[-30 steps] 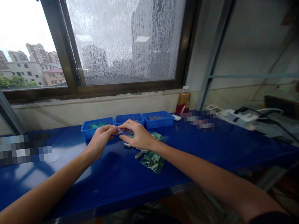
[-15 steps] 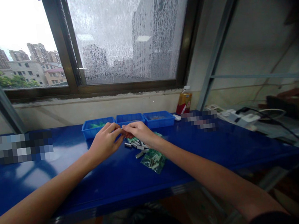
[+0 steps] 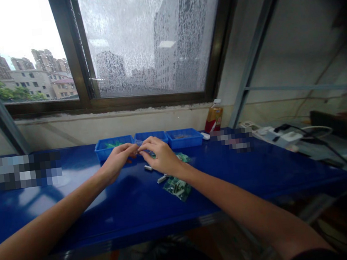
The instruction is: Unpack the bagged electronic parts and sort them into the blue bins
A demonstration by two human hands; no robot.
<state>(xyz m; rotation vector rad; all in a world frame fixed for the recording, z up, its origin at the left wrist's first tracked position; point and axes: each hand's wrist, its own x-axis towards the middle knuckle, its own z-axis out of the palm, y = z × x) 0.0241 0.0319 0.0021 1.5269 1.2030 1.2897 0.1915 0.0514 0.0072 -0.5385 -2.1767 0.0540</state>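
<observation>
- Near the bottom centre of the frame, the front of the blue desk [image 3: 127,218] runs across, glossy and lit by window light at the left.
- Just right of centre on it lies a clear, green-tinted bag [image 3: 179,188] with pale pieces inside.
- Just beside the bag's upper left, a silvery cylinder [image 3: 161,179] rests on its side; another lies a little higher and to the left.
- The left hand [image 3: 117,160] enters from the lower left, thumb and fingers pressed together on a small clear plastic piece [image 3: 138,142], held near the frame's centre above the desk.
- The right hand [image 3: 161,158] comes from the lower right, its thumb and index finger pinching the same piece; its exact shape is too small to tell.
- Behind the hands stand three blue trays [image 3: 189,142] in a row; green items [image 3: 113,144] show in the leftmost.
- Right of the trays, a bottle [image 3: 214,117] stands upright below the window [image 3: 144,37].
</observation>
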